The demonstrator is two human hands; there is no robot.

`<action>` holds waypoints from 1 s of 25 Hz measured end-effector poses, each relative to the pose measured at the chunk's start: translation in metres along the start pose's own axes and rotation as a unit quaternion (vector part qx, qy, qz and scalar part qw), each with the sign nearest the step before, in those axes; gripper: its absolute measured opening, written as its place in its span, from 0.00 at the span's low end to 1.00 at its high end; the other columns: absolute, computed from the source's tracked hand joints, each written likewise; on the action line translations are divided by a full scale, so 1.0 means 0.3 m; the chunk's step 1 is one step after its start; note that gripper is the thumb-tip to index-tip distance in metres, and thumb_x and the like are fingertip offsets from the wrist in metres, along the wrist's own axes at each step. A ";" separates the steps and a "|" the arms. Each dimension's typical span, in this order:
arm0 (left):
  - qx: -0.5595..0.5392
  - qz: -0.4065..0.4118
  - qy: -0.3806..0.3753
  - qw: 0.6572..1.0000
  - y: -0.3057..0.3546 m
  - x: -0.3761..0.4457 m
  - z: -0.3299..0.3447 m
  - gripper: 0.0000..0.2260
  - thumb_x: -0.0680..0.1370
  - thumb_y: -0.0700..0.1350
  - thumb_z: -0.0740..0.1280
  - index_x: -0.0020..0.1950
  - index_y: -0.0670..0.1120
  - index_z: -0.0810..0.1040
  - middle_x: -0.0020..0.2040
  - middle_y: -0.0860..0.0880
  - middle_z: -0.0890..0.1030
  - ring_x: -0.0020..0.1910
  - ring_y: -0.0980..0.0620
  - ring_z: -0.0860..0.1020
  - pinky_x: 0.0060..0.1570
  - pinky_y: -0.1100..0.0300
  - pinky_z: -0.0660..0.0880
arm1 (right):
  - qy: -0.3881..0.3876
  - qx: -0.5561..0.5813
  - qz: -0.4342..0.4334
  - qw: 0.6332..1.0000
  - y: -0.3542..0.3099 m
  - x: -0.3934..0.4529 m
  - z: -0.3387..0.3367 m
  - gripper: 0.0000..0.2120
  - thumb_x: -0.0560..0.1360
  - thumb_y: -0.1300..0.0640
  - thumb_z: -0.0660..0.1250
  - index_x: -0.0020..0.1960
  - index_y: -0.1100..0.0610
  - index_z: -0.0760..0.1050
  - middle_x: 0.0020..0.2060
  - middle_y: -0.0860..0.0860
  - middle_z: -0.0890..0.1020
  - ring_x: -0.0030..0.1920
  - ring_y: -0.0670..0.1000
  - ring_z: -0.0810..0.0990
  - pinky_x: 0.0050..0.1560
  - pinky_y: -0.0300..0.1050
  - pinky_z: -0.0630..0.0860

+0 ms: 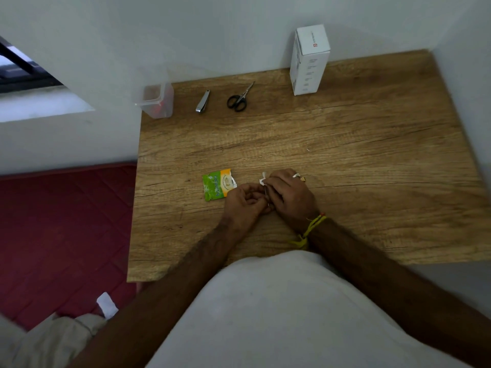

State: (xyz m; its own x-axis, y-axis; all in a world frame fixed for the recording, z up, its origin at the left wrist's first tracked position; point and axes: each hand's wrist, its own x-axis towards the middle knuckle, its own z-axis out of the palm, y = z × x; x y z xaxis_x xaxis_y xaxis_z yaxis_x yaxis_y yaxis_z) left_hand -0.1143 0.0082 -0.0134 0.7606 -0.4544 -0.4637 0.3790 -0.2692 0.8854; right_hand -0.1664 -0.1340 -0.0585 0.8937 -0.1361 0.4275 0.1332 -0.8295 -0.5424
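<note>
leftmost, a red mattress [66, 221] lies beside the wooden table [345, 155]. a clear plastic container [156, 100] and a nail clipper [202, 102] sit at the table's far edge. a torn green and yellow sachet [216, 185] lies flat nearer the front, with black-handled scissors [237, 99] well behind it. just right of the sachet, the left hand [243, 201] curls its fingers toward the right hand [289, 195]; i cannot tell what they hold. the right hand's fingertips pinch a white paper scrap [263, 179] low over the table. a white carton [308, 59] stands at the far right.

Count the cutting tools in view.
2. The clipper lies at the back; the scissors right of it. The left hand holds a thin metal thing, the right hand a white scrap; that thing may be a third, too small to tell.
</note>
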 end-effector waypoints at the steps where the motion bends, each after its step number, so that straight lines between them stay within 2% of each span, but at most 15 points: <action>1: 0.000 0.001 -0.001 1.000 -0.001 -0.002 -0.001 0.10 0.75 0.27 0.67 0.49 0.41 0.79 0.39 0.43 0.83 0.36 0.53 0.84 0.41 0.62 0.82 | -0.004 0.005 0.002 1.000 0.000 -0.004 -0.003 0.09 0.80 0.61 0.63 0.54 0.63 0.80 0.48 0.57 0.81 0.50 0.56 0.77 0.53 0.52 0.75; 7: -0.005 0.002 0.001 1.000 -0.004 0.000 0.000 0.11 0.75 0.26 0.66 0.49 0.41 0.79 0.39 0.43 0.82 0.35 0.54 0.84 0.41 0.63 0.82 | -0.006 -0.016 -0.024 1.000 -0.001 -0.014 -0.014 0.06 0.78 0.64 0.66 0.53 0.64 0.80 0.47 0.58 0.81 0.49 0.58 0.77 0.51 0.54 0.75; 13: 0.003 0.000 0.000 1.000 -0.016 0.008 -0.004 0.14 0.76 0.27 0.66 0.60 0.37 0.77 0.41 0.42 0.82 0.36 0.54 0.84 0.42 0.62 0.82 | -0.016 -0.039 -0.059 0.997 0.002 -0.020 -0.015 0.08 0.78 0.63 0.65 0.53 0.64 0.80 0.47 0.59 0.81 0.47 0.61 0.78 0.49 0.56 0.77; 19: 0.009 0.002 -0.004 1.000 -0.015 0.008 -0.011 0.17 0.76 0.27 0.67 0.64 0.37 0.74 0.43 0.41 0.83 0.36 0.54 0.84 0.42 0.62 0.82 | -0.033 -0.030 -0.047 0.998 0.009 -0.029 -0.028 0.07 0.77 0.64 0.67 0.54 0.64 0.81 0.48 0.58 0.81 0.49 0.60 0.78 0.51 0.56 0.76; 25: 0.019 0.016 -0.004 1.000 -0.029 0.017 -0.017 0.17 0.76 0.28 0.67 0.65 0.35 0.74 0.46 0.35 0.83 0.39 0.49 0.84 0.44 0.60 0.82 | -0.039 -0.037 -0.061 0.997 0.004 -0.039 -0.033 0.07 0.77 0.63 0.68 0.54 0.63 0.81 0.48 0.57 0.81 0.48 0.59 0.77 0.49 0.55 0.75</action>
State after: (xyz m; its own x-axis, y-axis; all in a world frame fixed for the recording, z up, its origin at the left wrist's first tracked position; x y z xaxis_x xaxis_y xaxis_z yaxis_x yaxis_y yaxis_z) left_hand -0.1110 0.0127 -0.0233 0.7682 -0.4694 -0.4353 0.3338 -0.2865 0.8980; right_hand -0.1810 -0.1389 -0.0571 0.9036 0.0077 0.4283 0.2132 -0.8752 -0.4342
